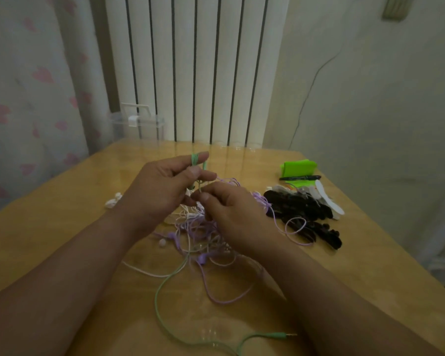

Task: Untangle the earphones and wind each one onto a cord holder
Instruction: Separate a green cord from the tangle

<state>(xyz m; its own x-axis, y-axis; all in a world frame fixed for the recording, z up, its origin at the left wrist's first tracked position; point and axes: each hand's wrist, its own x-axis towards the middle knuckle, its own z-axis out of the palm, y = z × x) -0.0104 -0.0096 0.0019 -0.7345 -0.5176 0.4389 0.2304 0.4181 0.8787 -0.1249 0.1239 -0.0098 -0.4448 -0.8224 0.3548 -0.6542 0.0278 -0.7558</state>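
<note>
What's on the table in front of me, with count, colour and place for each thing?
earphone tangle: one heap, purple and white, table centre, under the hands
green earphone cord: one, green, wound on left forefinger, trailing to near edge
cord holders: several, dark with a few white, right of tangle
pen: one, black, far right
folded item: one, bright green, behind pen
box: one, clear, table's far edge
left hand: holds green earphone cord
right hand: pinches green earphone cord
</note>
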